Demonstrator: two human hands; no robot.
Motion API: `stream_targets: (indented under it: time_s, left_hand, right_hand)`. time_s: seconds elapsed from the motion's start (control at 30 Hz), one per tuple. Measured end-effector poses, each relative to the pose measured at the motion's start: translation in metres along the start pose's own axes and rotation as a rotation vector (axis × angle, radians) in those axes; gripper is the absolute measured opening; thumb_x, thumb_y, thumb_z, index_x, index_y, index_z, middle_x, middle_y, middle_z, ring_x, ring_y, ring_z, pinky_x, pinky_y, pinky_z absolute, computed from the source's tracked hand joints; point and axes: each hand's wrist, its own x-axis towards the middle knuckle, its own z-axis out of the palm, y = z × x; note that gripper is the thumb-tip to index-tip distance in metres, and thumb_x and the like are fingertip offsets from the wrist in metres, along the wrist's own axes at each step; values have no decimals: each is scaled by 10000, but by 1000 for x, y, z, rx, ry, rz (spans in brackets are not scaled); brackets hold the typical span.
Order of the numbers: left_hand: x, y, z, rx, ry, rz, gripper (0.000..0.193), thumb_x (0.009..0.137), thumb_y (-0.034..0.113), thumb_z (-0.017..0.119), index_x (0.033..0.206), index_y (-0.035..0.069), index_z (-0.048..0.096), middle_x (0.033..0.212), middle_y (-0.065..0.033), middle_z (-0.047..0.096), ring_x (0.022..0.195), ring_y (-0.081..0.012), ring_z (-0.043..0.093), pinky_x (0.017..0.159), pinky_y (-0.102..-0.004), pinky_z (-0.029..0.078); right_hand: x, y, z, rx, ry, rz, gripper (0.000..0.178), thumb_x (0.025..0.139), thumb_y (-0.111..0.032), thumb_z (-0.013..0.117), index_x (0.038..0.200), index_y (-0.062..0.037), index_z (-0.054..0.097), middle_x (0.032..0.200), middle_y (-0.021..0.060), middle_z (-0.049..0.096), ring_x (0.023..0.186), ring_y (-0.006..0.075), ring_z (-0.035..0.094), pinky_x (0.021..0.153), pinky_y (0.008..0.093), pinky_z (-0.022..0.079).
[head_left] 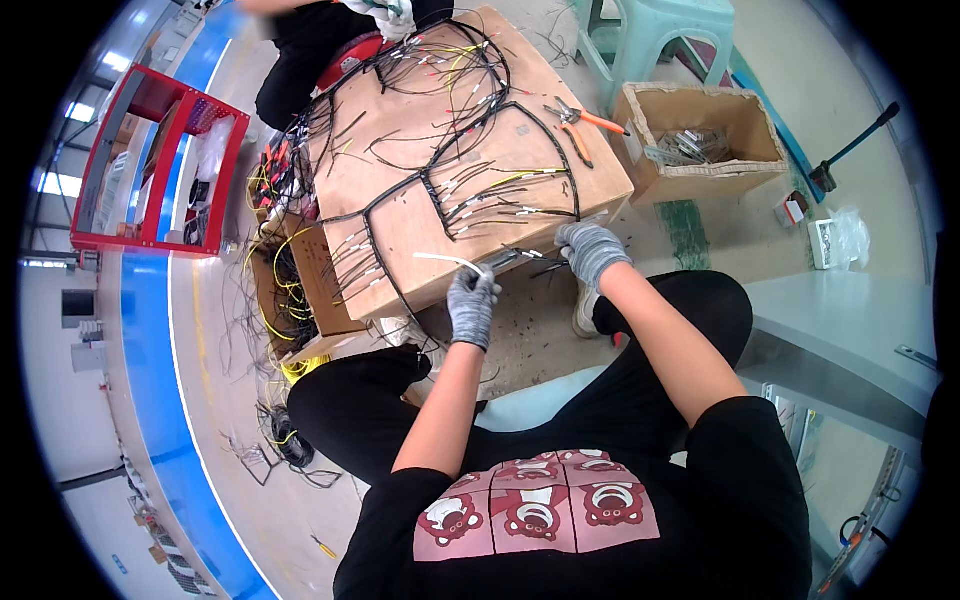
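My left hand (472, 302), in a grey knitted glove, is closed at the near edge of the board, its fingers pinching a thin white strip (445, 258) that points left. My right hand (592, 252), gloved alike, has its fingers curled round the end of some black wires (535, 256) with white tags; the exact grip is partly hidden. These wires stretch between both hands just off the board's edge. On the wooden board (405, 232) lies a black wire harness (432, 185) with several branches, many with white tags and a few yellow wires.
Orange-handled cutters (578, 125) lie at the board's right side. A cardboard box (655, 165) of metal pieces stands beyond, near a green stool (655, 40). Left sits a box (330, 290) of wires. Across the board another person's gloved hand (395, 18) shows. A grey table (850, 330) is at right.
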Motion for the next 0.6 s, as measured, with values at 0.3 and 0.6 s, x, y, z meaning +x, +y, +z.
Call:
stream_targets:
  time_s: [0.3, 0.6]
  left_hand:
    - [2, -24, 4, -257, -159, -136, 163, 875, -16, 441, 995, 27, 544, 796, -34, 575, 612, -93, 532, 513, -194, 442]
    - [18, 18, 28, 9, -197, 22, 276, 844, 121, 588, 1093, 13, 537, 810, -22, 588, 659, -75, 535, 559, -187, 445]
  right_hand:
    - [9, -22, 14, -261, -71, -136, 156, 731, -173, 613, 865, -95, 626, 817, 134, 622, 814, 296, 593, 747, 399, 466]
    - [2, -16, -6, 286, -77, -138, 152, 740, -153, 614, 851, -49, 619, 793, 141, 629, 760, 291, 595, 705, 363, 465]
